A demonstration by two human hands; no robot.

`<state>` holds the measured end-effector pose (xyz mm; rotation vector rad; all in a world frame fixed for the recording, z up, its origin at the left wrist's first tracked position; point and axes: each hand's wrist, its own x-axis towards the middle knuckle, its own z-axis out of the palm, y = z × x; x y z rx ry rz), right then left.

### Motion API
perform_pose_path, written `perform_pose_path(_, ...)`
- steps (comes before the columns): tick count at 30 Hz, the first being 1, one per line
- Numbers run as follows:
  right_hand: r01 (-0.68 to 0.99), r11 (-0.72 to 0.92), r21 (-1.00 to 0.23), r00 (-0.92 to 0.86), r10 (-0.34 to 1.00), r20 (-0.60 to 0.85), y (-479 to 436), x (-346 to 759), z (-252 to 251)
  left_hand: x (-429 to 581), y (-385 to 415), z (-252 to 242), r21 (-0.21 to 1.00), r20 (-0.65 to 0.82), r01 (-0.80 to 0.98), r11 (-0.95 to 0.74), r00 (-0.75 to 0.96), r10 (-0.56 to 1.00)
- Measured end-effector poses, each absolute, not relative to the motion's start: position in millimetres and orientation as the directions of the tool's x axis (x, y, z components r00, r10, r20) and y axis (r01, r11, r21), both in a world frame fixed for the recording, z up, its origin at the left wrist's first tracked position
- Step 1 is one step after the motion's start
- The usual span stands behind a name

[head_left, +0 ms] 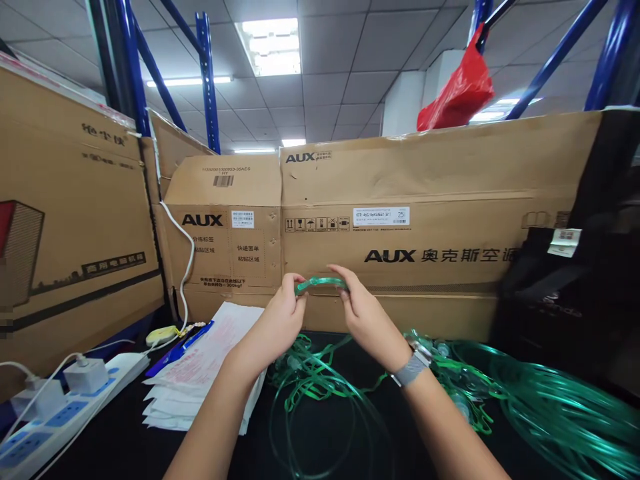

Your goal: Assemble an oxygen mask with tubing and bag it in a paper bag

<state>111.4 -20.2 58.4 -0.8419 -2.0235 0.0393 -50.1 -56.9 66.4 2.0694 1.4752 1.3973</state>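
Observation:
My left hand (289,308) and my right hand (361,303) are raised in front of the cardboard, each pinching one end of a short green, see-through plastic tube piece (323,282). It bows slightly upward between the fingers. Beneath the hands, a loose tangle of clear green tubing (320,373) with green straps lies on the black surface. By my right forearm sit more clear plastic parts with green elastic straps (463,380). Beyond them is a large coil of green tubing (565,407). A stack of white printed packets (215,360) lies beside my left forearm.
Large cardboard boxes (425,180) wall off the back, and another box (75,200) stands at left. A white power strip (70,400) with plugs and cables lies at lower left, near a blue pen (197,335). A red bag (457,87) hangs from the blue rack (207,87).

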Motion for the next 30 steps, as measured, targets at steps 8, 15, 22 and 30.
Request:
perform_pose_path(8, 0.777, 0.61, 0.157, -0.513, 0.468, 0.72, -31, 105, 59, -57, -50, 62, 0.612, 0.422, 0.736, -0.292, 0.008, 0.906)
perform_pose_path(15, 0.774, 0.541, 0.329, -0.579, 0.397, 0.712, -27, 102, 52, -60, -43, 50, 0.518, 0.3, 0.828, -0.217, 0.062, 0.952)
perform_pose_path(22, 0.796, 0.552, 0.25, -0.553, 0.493, 0.672, -25, 101, 52, -51, -40, 49, 0.501, 0.317, 0.839, -0.21, 0.048, 0.947)
perform_pose_path(30, 0.766, 0.597, 0.239, -0.616, 0.575, 0.539, -21, 95, 44, -39, -33, 40, 0.617, 0.368, 0.711, -0.336, 0.117, 0.923)
